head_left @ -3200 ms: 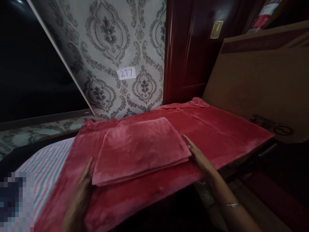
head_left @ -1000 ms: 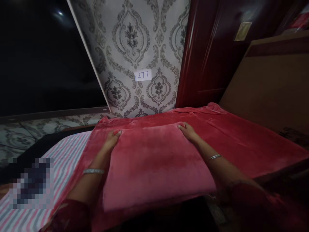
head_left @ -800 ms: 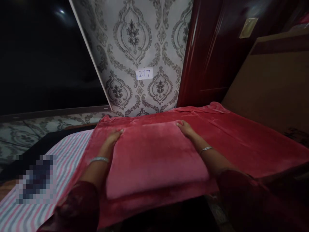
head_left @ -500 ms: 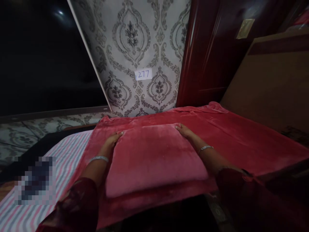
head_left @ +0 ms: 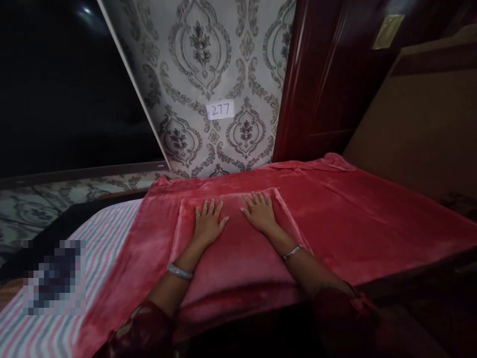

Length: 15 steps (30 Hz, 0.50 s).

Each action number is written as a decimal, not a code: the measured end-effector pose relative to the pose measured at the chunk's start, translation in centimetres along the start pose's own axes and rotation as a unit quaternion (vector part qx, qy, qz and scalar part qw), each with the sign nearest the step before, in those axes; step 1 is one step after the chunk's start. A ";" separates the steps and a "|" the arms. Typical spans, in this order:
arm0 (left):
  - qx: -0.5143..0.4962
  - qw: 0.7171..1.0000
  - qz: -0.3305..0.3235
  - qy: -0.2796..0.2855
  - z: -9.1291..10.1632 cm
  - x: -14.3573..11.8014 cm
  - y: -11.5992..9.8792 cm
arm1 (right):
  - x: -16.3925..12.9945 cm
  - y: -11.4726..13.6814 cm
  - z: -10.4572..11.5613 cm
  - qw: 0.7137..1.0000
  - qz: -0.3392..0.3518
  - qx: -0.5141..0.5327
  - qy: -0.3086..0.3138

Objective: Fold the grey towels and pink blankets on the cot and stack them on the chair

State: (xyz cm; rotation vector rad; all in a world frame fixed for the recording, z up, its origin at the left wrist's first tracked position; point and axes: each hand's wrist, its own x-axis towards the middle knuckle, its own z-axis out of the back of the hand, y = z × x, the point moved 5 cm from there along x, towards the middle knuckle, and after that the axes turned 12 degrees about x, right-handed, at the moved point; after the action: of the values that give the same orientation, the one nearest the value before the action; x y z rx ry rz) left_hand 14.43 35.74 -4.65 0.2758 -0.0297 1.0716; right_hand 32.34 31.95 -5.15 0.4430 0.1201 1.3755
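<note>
A folded pink-red plush cloth [head_left: 238,248] lies as a flat rectangle on a larger red plush cloth [head_left: 335,214] spread beneath it. My left hand [head_left: 209,221] rests palm down on its upper left part, fingers spread. On the upper right part lies my right hand [head_left: 260,211], also flat with fingers apart. Neither hand grips the fabric. Below my wrists the front of the folded cloth bulges over a dark crease. Forearms cover parts of its left and right sides.
A striped cloth [head_left: 106,233] lies to the left, with a blurred patch over part of it. Behind are a dark screen [head_left: 74,89], patterned wallpaper [head_left: 208,54] with a "277" label [head_left: 220,109], and a dark red door [head_left: 320,84]. A cardboard box [head_left: 425,124] stands at right.
My hands have let go of the folded cloth's far corners and moved inward, now flat on top of it. The cloth lies down flatter on the red cloth beneath.
</note>
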 end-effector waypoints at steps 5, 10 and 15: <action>-0.002 1.000 0.004 0.000 0.3 0.2 0.6 | 0.6 -0.7 0.4 1.000 0.001 0.008 0.010; 0.017 0.997 0.060 0.034 0.6 0.3 3.9 | 0.6 -4.2 2.3 0.998 -0.055 -0.002 0.015; -0.074 0.983 0.149 0.074 -0.7 -0.1 8.7 | -0.9 -9.0 3.7 0.980 -0.179 0.087 0.011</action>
State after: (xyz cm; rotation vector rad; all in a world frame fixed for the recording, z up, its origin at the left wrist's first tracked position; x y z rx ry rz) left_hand 6.70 39.68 -3.52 0.0579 -0.0178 1.3776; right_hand 41.71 29.06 -5.31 0.5247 0.3259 1.0187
